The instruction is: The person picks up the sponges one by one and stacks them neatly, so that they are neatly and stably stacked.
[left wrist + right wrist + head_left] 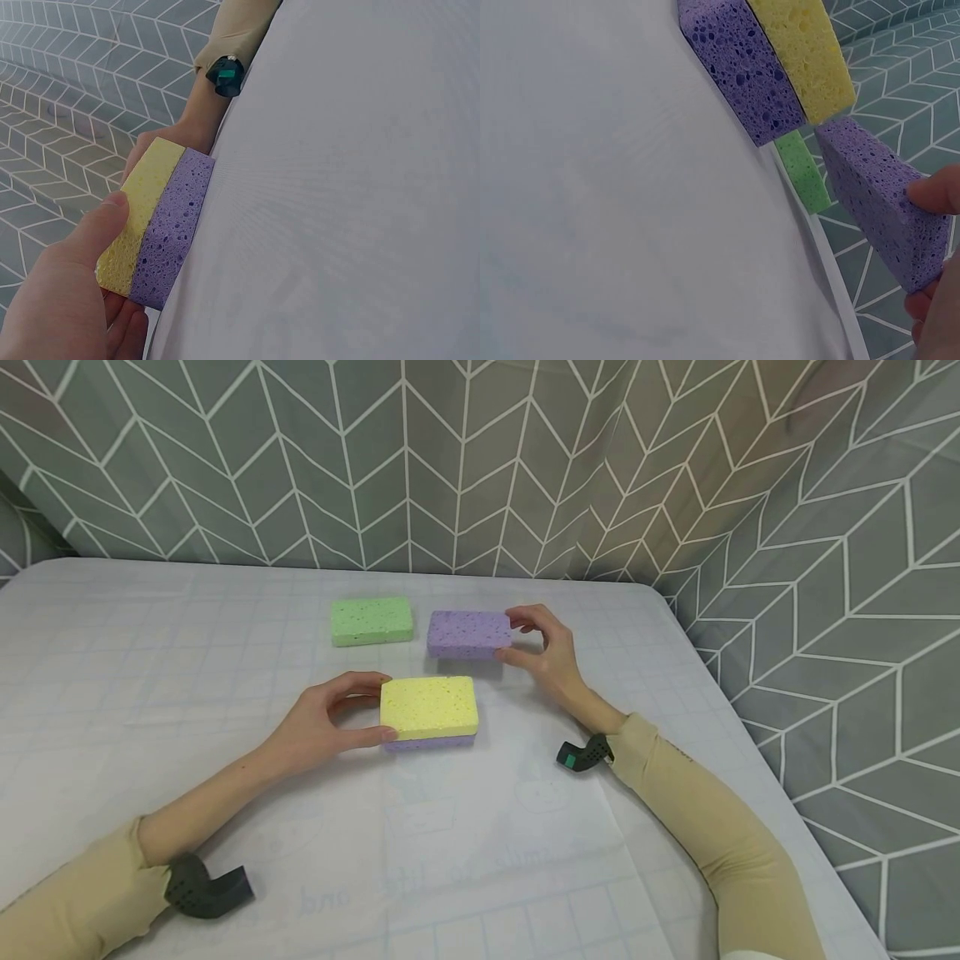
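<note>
A yellow sponge (427, 706) lies flat on top of a purple sponge (171, 232), the two stacked on the table. My left hand (326, 722) grips the yellow sponge at its left end, thumb at the near side and fingers behind. Farther back, my right hand (551, 652) pinches a second purple sponge (468, 635) by its right end between thumb and fingers. In the right wrist view this second purple sponge (885, 202) looks raised off the table. A green sponge (372, 621) lies flat on the table, left of the held purple one.
A white cloth with faint grid lines and print covers the table (480, 877). Behind and to the right hangs a grey curtain (420, 460) with a white chevron pattern. Each wrist carries a black camera mount (210, 887) at the sleeve's edge.
</note>
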Demonstrator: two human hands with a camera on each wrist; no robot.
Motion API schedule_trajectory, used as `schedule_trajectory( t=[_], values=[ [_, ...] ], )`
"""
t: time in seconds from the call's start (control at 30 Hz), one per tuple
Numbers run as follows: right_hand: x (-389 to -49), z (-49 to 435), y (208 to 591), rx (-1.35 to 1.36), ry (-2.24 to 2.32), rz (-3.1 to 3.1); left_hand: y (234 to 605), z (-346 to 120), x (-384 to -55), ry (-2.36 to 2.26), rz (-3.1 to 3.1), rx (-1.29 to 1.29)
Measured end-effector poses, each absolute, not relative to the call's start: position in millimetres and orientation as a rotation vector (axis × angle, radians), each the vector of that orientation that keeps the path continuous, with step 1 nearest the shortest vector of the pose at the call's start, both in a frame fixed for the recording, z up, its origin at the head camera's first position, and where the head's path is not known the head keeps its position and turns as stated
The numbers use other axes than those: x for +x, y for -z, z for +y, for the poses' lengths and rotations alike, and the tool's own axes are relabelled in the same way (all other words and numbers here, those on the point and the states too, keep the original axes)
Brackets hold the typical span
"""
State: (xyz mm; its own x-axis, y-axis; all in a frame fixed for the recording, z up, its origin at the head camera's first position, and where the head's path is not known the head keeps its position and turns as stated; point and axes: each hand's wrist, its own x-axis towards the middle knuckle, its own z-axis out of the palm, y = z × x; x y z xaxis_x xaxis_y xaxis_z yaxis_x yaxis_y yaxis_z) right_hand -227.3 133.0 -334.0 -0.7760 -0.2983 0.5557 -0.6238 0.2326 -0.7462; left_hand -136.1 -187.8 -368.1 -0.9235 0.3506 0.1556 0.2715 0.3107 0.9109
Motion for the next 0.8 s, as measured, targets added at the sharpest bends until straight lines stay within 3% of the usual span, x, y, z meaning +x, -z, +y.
schedule_trajectory(
  t=[0.8],
  values=[
    [-217.8,124.2,334.7,0.939,-1.652,-2.136,366.7,-187.2,-135.3,-1.679,2.515,0.588]
  ],
)
